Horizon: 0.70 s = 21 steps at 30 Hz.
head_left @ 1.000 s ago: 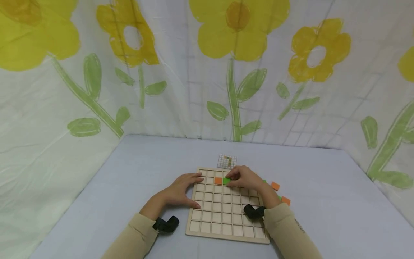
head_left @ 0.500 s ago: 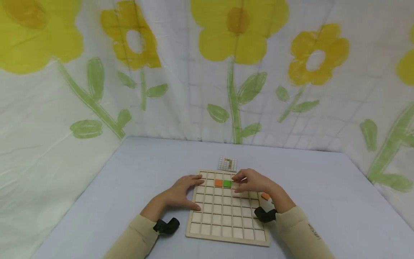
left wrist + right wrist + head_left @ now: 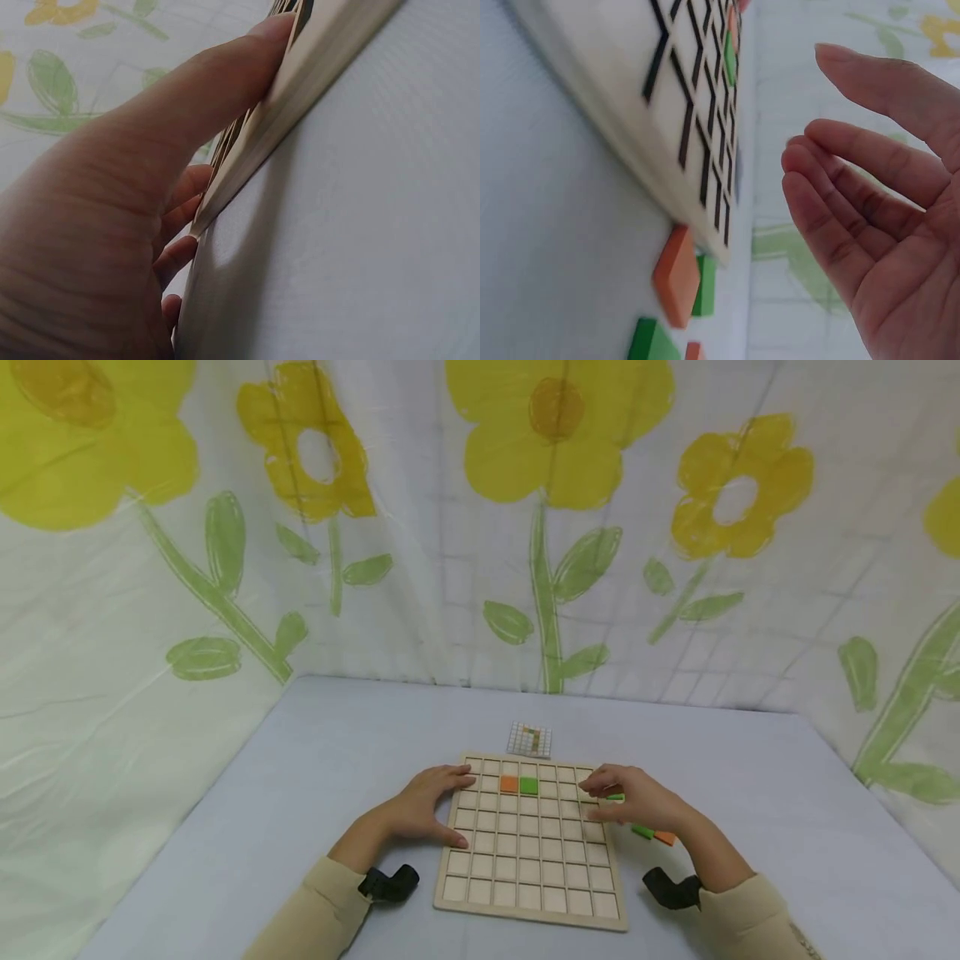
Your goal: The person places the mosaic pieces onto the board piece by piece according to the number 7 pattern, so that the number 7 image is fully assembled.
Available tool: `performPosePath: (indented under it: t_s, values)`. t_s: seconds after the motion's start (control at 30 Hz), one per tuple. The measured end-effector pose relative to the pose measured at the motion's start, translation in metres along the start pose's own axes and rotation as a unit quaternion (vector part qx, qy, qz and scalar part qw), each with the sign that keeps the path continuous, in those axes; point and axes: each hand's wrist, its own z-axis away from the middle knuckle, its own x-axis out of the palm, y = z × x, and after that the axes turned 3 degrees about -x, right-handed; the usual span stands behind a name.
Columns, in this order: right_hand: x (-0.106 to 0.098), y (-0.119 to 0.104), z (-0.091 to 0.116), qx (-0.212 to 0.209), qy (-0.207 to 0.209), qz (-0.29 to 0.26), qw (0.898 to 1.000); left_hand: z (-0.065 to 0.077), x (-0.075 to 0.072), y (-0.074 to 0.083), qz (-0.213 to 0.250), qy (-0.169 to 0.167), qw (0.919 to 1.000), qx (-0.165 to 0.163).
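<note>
A wooden grid board [image 3: 517, 870] lies on the table. One orange tile [image 3: 509, 785] and one green tile [image 3: 528, 787] sit side by side in its second row from the back. My left hand [image 3: 408, 806] rests along the board's left edge, fingers spread and thumb [image 3: 225, 86] on the frame. Over the right edge hovers my right hand [image 3: 641, 800], its fingers [image 3: 821, 217] loosely bent and thumb apart, with nothing between them. Below it, in the right wrist view, a loose orange tile [image 3: 677, 277] and green tiles [image 3: 651, 343] lie beside the board's corner.
Behind the board lies a small pattern card [image 3: 529, 740] printed with a coloured grid. More loose tiles, among them a green tile [image 3: 642, 832] and an orange tile [image 3: 664, 837], lie to the board's right, partly hidden by my right hand. A flowered curtain [image 3: 420, 610] hangs behind the table.
My right hand has let go of the green tile, now in its cell beside the orange one, and has moved right to the board's right edge. My left hand stays put.
</note>
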Motion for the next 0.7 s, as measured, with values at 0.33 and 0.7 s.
performPosePath:
  t_s: [0.33, 0.7]
  values:
    - [-0.007, 0.001, 0.027, 0.003, 0.027, 0.040, 0.999, 0.002, 0.003, -0.003, 0.002, 0.007, 1.0000, -0.004]
    - [-0.022, 0.009, 0.060, 0.055, 0.067, 0.048, 0.995, 0.000, 0.002, -0.001, -0.006, 0.001, 1.0000, 0.003]
